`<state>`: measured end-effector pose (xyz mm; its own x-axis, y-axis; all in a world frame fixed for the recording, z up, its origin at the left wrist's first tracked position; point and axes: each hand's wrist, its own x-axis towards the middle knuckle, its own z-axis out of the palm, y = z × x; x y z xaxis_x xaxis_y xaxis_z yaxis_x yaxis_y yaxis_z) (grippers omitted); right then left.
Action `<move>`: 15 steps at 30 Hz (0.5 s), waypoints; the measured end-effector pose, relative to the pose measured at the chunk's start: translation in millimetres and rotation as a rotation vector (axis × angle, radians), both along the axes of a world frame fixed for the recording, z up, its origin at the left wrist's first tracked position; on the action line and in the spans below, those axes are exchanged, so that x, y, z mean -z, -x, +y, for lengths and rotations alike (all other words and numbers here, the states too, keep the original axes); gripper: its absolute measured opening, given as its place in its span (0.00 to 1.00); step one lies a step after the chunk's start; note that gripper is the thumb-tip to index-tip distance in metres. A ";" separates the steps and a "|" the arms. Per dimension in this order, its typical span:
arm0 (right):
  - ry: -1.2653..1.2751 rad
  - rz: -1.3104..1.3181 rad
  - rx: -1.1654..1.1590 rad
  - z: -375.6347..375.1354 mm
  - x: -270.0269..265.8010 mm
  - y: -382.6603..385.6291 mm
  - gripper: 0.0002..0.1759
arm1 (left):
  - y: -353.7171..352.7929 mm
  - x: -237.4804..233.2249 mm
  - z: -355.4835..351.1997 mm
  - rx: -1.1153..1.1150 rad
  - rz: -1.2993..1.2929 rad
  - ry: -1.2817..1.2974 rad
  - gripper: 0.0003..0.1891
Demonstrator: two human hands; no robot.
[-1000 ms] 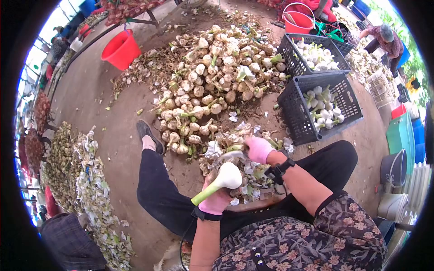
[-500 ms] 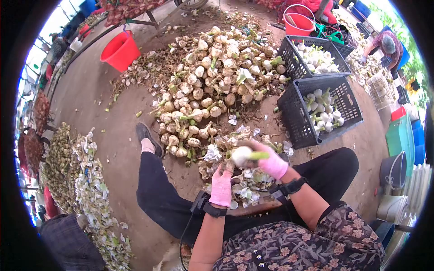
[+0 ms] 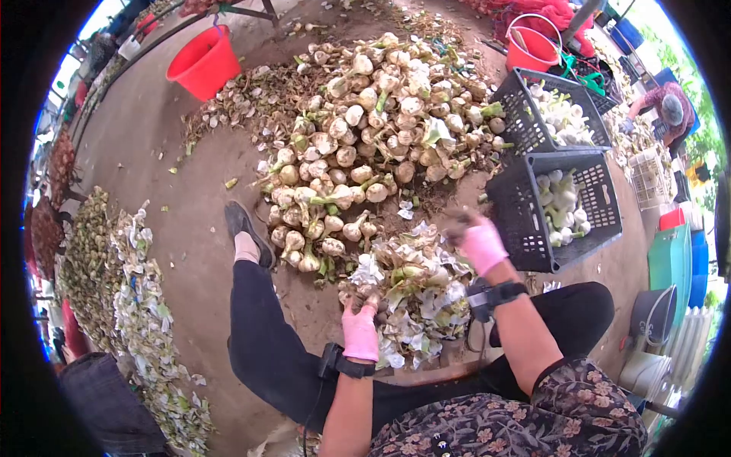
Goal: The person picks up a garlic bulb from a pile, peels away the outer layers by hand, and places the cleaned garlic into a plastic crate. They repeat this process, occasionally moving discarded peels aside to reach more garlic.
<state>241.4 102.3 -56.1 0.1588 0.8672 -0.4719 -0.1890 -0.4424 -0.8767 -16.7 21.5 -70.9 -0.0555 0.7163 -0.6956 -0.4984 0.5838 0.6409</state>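
Note:
My left hand (image 3: 360,324), in a pink glove with soiled fingertips, is low at the left edge of a heap of peeled garlic skins (image 3: 415,278). Its fingers are curled, and what they hold, if anything, cannot be made out. My right hand (image 3: 480,242), gloved in pink too, is raised over the right side of the skins, beside the front black crate (image 3: 525,228). Its fingers are smeared by motion, and no bulb shows in it. Cleaned white garlic bulbs (image 3: 562,199) with green stems lie in that crate. Ahead rises a large pile of unpeeled garlic (image 3: 381,129).
Behind the front crate stands another black crate (image 3: 525,114) of cleaned garlic. Red buckets stand at the back left (image 3: 204,65) and back right (image 3: 531,47). A strip of skins (image 3: 148,305) runs along the left. Another person (image 3: 670,110) bends over garlic at far right.
My right hand has moved up and right, toward the front crate, and the white bulb it held no longer shows in it. My left hand has moved slightly down and left. The view has shifted.

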 end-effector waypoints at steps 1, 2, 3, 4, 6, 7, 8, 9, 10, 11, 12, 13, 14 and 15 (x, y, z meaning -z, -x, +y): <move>0.025 -0.136 -0.153 10.8 10.7 27.4 0.18 | 0.7 10.7 -2.1 -0.003 0.023 0.010 0.23; 0.049 -0.271 -0.308 23.1 23.9 52.2 0.18 | 1.3 21.7 -4.1 -0.008 0.047 0.021 0.23; 0.000 -0.432 -0.410 36.3 47.6 69.6 0.20 | -1.5 14.6 -1.5 -0.032 0.028 0.009 0.11; -0.053 -0.592 -0.513 48.5 73.9 85.2 0.21 | -2.8 12.2 -0.2 -0.033 0.026 0.017 0.12; -0.136 -0.891 -0.558 65.8 108.0 116.4 0.23 | -7.9 17.6 0.1 -0.095 0.060 0.106 0.15; -0.093 -0.939 -0.590 74.0 109.1 130.2 0.25 | -7.1 11.7 3.5 -0.043 0.028 0.082 0.20; -0.139 -1.033 -0.614 77.3 139.5 138.2 0.24 | -1.4 23.3 1.7 0.089 0.004 0.033 0.25; -0.144 -1.047 -0.641 79.9 142.2 142.4 0.23 | -5.5 18.3 5.5 0.038 0.015 0.032 0.25; -0.148 -1.063 -0.665 82.3 146.0 143.8 0.23 | -10.9 8.2 11.5 -0.011 0.026 0.029 0.26; -0.084 -0.996 -0.646 84.8 149.2 143.4 0.22 | -10.4 1.5 16.4 -0.018 0.024 0.040 0.26; -0.018 -0.932 -0.620 84.0 149.9 140.1 0.22 | -10.6 -5.5 19.7 -0.007 0.036 0.034 0.26; -0.007 -0.865 -0.622 82.4 147.9 134.5 0.19 | -11.9 -9.3 22.5 0.007 0.045 0.019 0.27; -0.007 -0.873 -0.619 76.7 143.3 127.4 0.19 | -12.5 -9.4 24.1 0.009 0.038 0.015 0.27; 0.168 -0.424 -0.432 66.5 127.6 122.1 0.17 | -11.6 -7.8 24.4 0.004 0.093 -0.014 0.28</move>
